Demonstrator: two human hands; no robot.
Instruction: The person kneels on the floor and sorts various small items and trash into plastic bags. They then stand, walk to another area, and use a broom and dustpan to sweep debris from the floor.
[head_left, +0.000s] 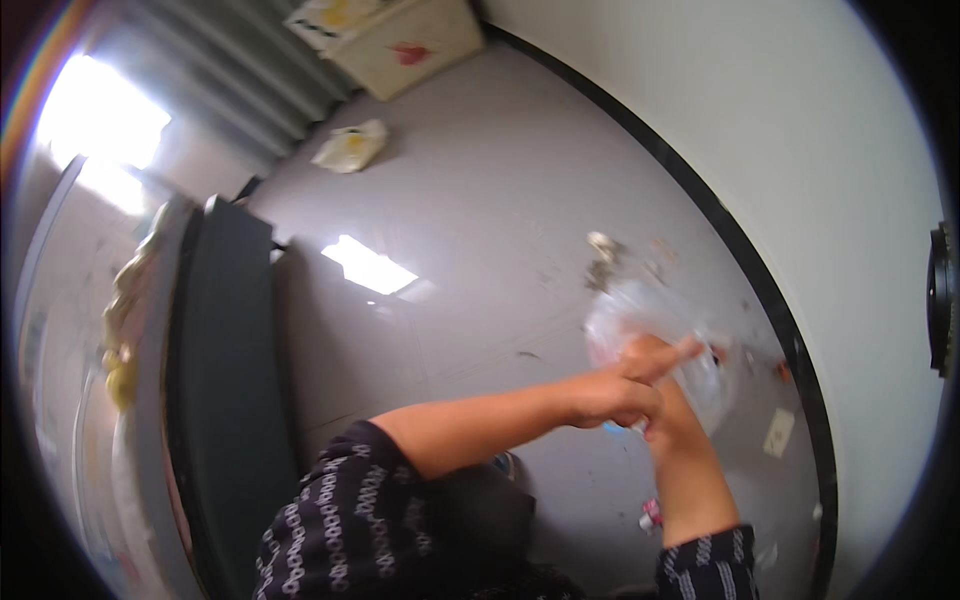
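Note:
A translucent plastic bag (622, 307), with something reddish showing through it, lies on the floor close to the wall. My right hand (646, 351) is at the bag, its fingers blurred and partly hidden, so its grip cannot be made out. Reaching in from the left, my left hand (616, 397) crosses at my right wrist. A small white and blue bit shows beneath the left hand; whether it is held is unclear.
Grey-brown debris (600, 274) lies beyond the bag. A pale card (779, 433) and a pink and white item (650, 516) are on the floor. A dark bench-like piece (236, 360) stands left. Farther off are a crumpled pale bag (351, 146) and a stained white bin (409, 52).

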